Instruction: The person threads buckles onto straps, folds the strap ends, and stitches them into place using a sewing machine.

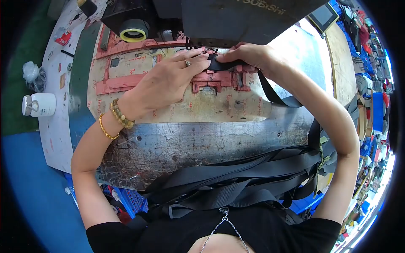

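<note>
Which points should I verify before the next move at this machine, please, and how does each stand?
1. Right hand gripping the strap: ok, thumb on top.
2. Left hand holding firmly: cannot tell; its fingertips are at the strap's edge, but pressure does not show.
3. Fingers well clear of the machine: not ok; both hands work close to its lower edge.
4. Strap's tail free of snags: cannot tell; it runs partly hidden behind the right forearm.
5. Strap pile away from the hands: ok, it lies by the person's body.
6. Bottle out of the way: ok, far off to the left.
</note>
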`<action>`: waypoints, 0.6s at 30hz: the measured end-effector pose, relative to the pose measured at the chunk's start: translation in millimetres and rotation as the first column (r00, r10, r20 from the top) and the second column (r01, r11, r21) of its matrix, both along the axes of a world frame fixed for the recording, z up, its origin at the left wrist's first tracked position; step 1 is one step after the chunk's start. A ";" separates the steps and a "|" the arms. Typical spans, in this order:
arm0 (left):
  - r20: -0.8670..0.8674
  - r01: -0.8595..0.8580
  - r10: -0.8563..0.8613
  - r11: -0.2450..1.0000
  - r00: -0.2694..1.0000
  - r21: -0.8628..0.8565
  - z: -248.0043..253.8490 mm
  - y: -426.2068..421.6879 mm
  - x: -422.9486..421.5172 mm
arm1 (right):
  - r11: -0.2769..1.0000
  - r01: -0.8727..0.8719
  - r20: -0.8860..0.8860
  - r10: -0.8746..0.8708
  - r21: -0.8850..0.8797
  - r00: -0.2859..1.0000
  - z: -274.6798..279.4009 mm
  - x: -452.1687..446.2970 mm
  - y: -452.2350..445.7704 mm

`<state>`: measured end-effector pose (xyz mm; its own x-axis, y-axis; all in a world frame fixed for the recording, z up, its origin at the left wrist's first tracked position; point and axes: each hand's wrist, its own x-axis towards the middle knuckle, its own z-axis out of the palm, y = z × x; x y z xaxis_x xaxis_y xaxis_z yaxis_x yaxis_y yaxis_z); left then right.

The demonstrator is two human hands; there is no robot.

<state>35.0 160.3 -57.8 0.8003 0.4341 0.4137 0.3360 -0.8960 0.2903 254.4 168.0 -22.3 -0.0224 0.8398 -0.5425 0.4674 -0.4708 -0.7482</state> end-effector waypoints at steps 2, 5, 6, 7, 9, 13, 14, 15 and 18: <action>0.034 -0.010 0.013 0.997 0.999 -0.079 -0.4 -0.5 -2.1 | 0.999 -0.033 -0.024 0.032 -0.034 0.999 -6.7 2.9 5.5; 0.002 0.005 -0.005 0.999 1.000 -0.052 1.2 -0.9 -5.5 | 0.999 -0.053 0.016 0.053 0.003 0.998 -1.5 2.3 3.0; -0.012 0.011 -0.012 0.999 1.000 -0.036 2.3 0.1 -6.1 | 0.998 -0.066 0.039 0.065 0.024 0.997 1.5 2.0 2.6; -0.025 0.016 -0.017 1.000 1.000 -0.021 3.0 1.1 -5.9 | 0.996 -0.080 0.063 0.077 0.042 0.995 3.6 2.1 2.1; -0.024 0.018 -0.019 1.000 1.000 -0.025 3.0 1.9 -3.4 | 0.995 -0.084 0.093 0.078 0.061 0.993 5.5 7.8 -0.5; -0.027 0.028 -0.030 0.998 0.999 -0.056 0.5 0.3 1.2 | 0.991 -0.094 0.175 0.075 0.100 0.982 4.2 19.8 -6.7; -0.041 0.022 -0.023 1.000 0.999 -0.006 -0.6 -1.1 2.2 | 0.988 -0.104 0.188 0.081 0.117 0.979 2.4 21.1 -7.8; -0.054 0.018 -0.015 0.999 0.998 0.045 -1.4 -2.3 3.1 | 0.984 -0.114 0.201 0.085 0.135 0.976 0.3 22.1 -8.9; -0.087 0.013 0.000 0.989 0.996 0.150 -0.6 -3.5 3.7 | 0.976 -0.131 0.219 0.091 0.174 0.971 -1.9 22.1 -10.6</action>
